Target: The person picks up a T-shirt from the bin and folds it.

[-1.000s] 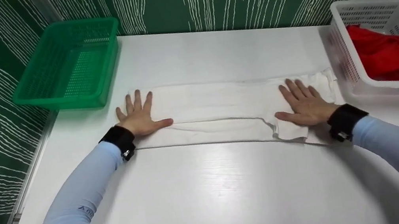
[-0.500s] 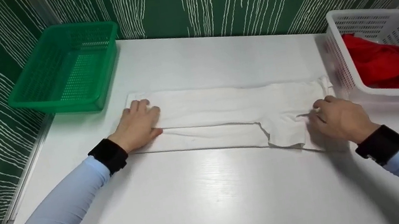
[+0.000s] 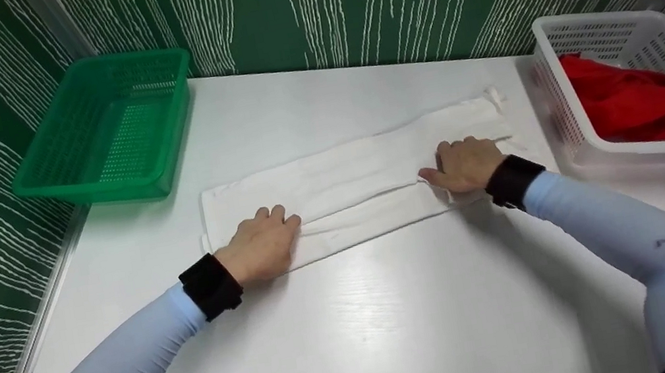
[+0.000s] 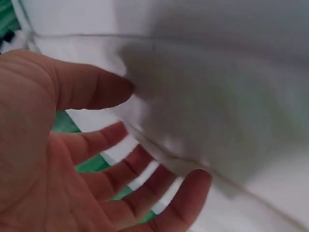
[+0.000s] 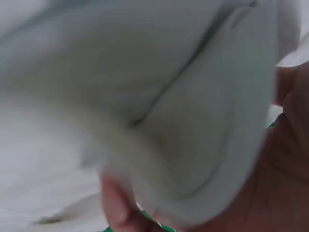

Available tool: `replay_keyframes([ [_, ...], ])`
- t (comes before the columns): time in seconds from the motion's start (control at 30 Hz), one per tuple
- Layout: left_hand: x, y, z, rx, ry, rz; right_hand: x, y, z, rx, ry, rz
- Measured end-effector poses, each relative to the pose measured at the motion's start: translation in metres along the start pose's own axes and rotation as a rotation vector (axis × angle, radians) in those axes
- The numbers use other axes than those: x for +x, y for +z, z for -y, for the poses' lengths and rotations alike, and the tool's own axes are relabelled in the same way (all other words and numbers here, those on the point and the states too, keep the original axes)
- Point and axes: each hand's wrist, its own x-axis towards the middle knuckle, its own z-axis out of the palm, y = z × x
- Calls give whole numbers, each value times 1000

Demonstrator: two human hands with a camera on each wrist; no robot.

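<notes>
A white shirt (image 3: 337, 172), folded into a long strip, lies slantwise across the white table (image 3: 355, 329) in the head view. My left hand (image 3: 264, 240) grips its near edge toward the left end; in the left wrist view the thumb lies over the cloth (image 4: 217, 121) and curled fingers (image 4: 190, 198) meet its edge. Toward the other end, my right hand (image 3: 466, 164) holds a gathered part of the shirt. A thick fold of cloth (image 5: 193, 125) fills the blurred right wrist view, hiding most of that hand's fingers.
A green plastic basket (image 3: 159, 167) stands at the back left of the table. At the right is a white basket (image 3: 577, 128) with a red cloth (image 3: 632, 96) in it. A green wall (image 3: 267, 23) with white streaks rises behind the table.
Both hands went from lying flat on the shirt to gripping it. The shirt has turned, its right end swinging away and leftward, its left end coming nearer.
</notes>
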Motion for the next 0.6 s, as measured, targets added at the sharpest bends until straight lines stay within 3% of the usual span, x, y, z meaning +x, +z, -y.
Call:
replay_keyframes([
  [0.13, 0, -5, -21, -9, 85, 42, 36, -6, 14, -83, 79, -94],
  [0.3, 13, -13, -45, -29, 254, 96, 72, -15, 38, -35, 145, -144],
  [0.47, 31, -7, -85, 24, 435, 100, 99, -16, 64, -11, 94, -134],
  [0.6, 44, 3, -120, 106, 478, 53, 118, -12, 80, 17, 11, -114],
])
